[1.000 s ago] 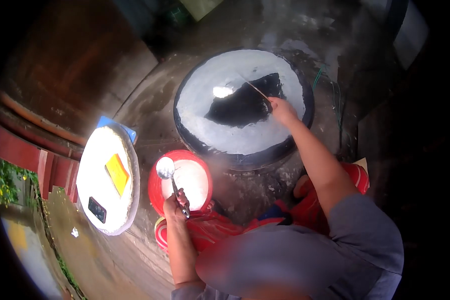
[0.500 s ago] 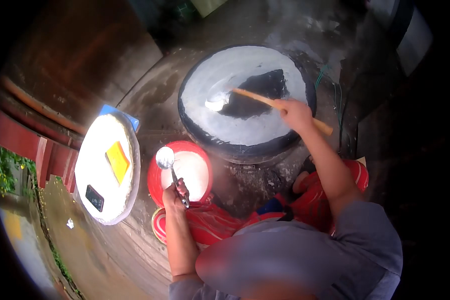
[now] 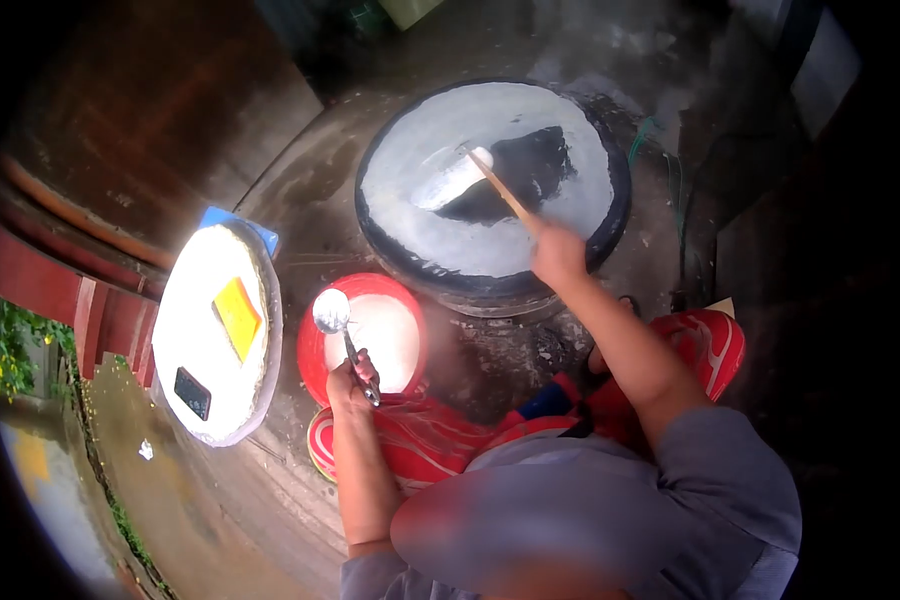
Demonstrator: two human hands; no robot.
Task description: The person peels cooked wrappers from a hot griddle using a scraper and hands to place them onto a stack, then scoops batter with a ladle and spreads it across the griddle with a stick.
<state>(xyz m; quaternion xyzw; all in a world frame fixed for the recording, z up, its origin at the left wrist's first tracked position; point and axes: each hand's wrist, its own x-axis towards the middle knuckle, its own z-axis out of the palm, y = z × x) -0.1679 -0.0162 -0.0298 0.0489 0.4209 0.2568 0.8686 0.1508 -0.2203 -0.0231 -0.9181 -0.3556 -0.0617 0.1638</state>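
My right hand is wrapped round a wooden spreader, its far end on the wet white batter. That batter coats most of a large round black griddle, with a dark bare patch right of the spreader's tip. Closed round a ladle's handle, my left hand holds the ladle with its whitened bowl above the left rim of a red bucket. White batter fills much of the bucket.
On the left, a round white-covered surface bears a yellow rectangular item and a black phone-like device. A blue item shows behind it. Dark walls stand behind, and thin green cords lie right of the griddle.
My right hand has moved left and slightly down with the spreader, whose tip has shifted slightly up and right. A bright streak of batter now stretches toward the tip. My left hand stays nearly still.
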